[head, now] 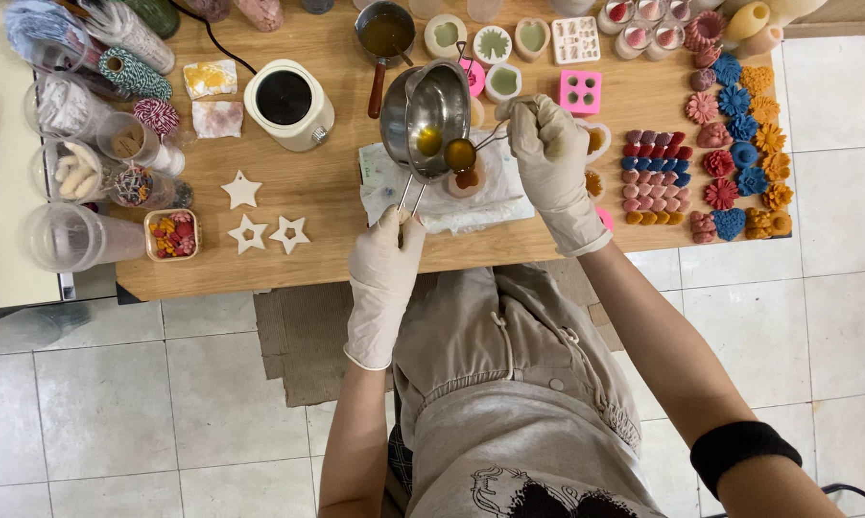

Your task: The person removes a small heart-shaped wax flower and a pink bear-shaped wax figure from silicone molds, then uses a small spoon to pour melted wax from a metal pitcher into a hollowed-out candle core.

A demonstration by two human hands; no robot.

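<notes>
My left hand, in a white glove, grips the wire handle of a small steel pouring pot that is tilted above the wooden table. A little amber liquid lies inside the pot. My right hand, also gloved, holds a small metal ladle filled with amber liquid at the pot's lip. Right under the ladle a small round mould with an orange-brown filling rests on a white paper towel.
A white melting pot, three white star shapes, plastic cups and twine spools stand on the left. Silicone moulds and a saucepan sit at the back. Rows of coloured wax flowers and small pieces fill the right.
</notes>
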